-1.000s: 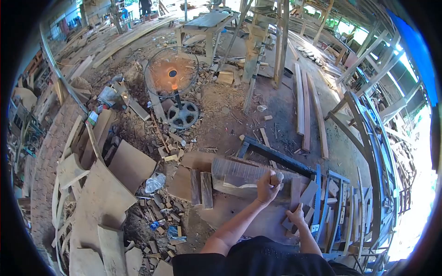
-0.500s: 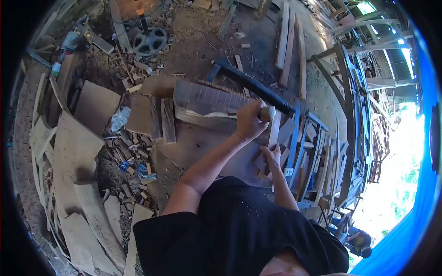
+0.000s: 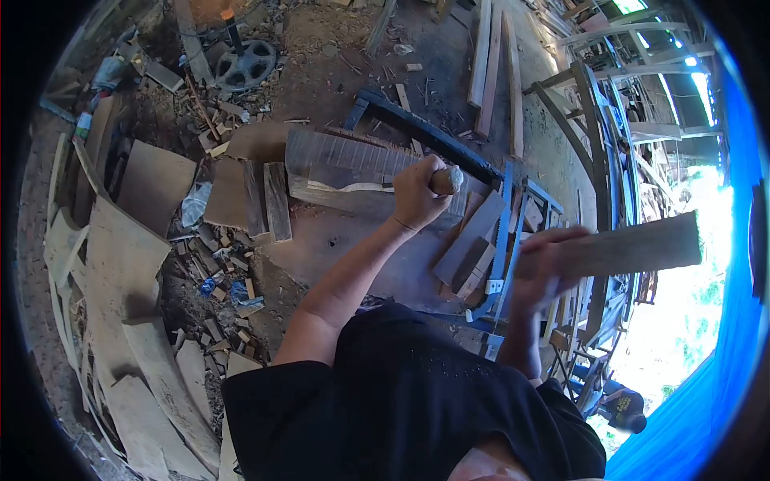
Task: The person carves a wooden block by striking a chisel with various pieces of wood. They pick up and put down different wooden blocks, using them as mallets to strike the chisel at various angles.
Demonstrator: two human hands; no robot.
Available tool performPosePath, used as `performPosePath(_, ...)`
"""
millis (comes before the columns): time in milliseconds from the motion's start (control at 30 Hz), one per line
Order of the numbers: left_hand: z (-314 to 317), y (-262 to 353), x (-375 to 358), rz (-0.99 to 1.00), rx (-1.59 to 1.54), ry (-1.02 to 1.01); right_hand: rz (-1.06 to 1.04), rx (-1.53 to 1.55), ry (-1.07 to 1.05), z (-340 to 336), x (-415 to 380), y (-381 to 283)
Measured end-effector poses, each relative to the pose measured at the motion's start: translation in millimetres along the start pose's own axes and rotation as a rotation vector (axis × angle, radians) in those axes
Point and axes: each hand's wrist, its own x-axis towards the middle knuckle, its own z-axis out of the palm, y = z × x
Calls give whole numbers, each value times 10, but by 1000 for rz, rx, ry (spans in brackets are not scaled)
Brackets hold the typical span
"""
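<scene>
At ctr of head view, 1 person in 1 blk shirt (image 3: 401,393), both arms out, 2 hands visible. L hand (image 3: 419,195) is clenched round 1 thick handle (image 3: 447,181), rounded end up; can't tell what's on the other end, fist hides it. That fist is at the R end of 1 lg wood block (image 3: 333,152), which lies ctr on a flat brown surface (image 3: 301,250) & has a row of thin lines across its top.

R hand (image 3: 549,260), blurred, grasps 1 board (image 3: 642,247) by its near end; board sticks out to the R, held up, well apart from the block.

Btwn the hands: 1 toothed blade (image 3: 503,228), w/ several offcuts (image 3: 472,240) beside it, exact no. unclear as they overlap. Beyond the block, 1 dk bar (image 3: 429,132), slanted.

L of block: 2 short dk wood pcs (image 3: 277,202), side by side. Nr them, 1 clear plastic bag (image 3: 195,204). Upper R, on the ground, 3 long planks (image 3: 491,76). Upper L, 1 round spoked base (image 3: 245,66). Far R, 1 blue sheet (image 3: 682,401), hanging.
</scene>
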Motion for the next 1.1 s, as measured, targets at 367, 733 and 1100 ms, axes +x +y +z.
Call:
performPosePath(367,-58,-14,50,-27,5,17,14,-76,44,13,13,-272)
performPosePath(733,27,-78,-25,41,69,-33,-170,174,2,111,131,-285)
performPosePath(1100,39,-97,-46,42,52,-76,-29,-22,-27,6,1,-251)
